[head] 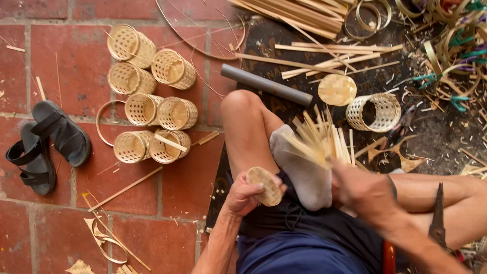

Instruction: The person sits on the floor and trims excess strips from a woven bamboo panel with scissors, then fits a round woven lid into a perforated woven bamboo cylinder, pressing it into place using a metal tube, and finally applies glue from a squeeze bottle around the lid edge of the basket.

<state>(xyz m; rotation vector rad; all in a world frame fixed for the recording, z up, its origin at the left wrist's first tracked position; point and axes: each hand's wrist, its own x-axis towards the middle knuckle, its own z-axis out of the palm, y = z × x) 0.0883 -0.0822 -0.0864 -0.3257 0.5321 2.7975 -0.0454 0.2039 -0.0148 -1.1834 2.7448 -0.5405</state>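
The left hand (243, 195) is curled around a small woven disc (265, 185), thumb on its face and fingers behind, holding it just above the lap, beside the grey sock (299, 167). The right hand (361, 190) is closed on a bundle of thin strips (320, 139), gripping their lower ends so the strips fan up and to the left over the socked foot; the hand and strips are blurred. The person sits cross-legged in dark shorts (304, 238), one bare knee (241, 109) raised toward the floor tiles.

Past the knee, a grey tube (266, 84) lies slantwise on a dark mat (375, 76). Just beyond the strips sit a second woven disc (337, 89) and an open-weave basket (374, 112) lying on its side, the two near each other. Long splints (324, 58) are scattered across the mat, with a stacked pile (299, 12) at the top edge and coiled hoops (451, 45), some tied with green bands, at the far right. A dark metal tool (438, 215) rests by the right leg.

On the red tile floor (66, 66) to the left, seven finished baskets (149, 109) lie in a loose cluster, touching one another, with a thin hoop (101, 119) beside them. Well apart, at the left edge, lies a pair of black sandals (48, 144). Shavings (104, 236) litter the tiles nearby.
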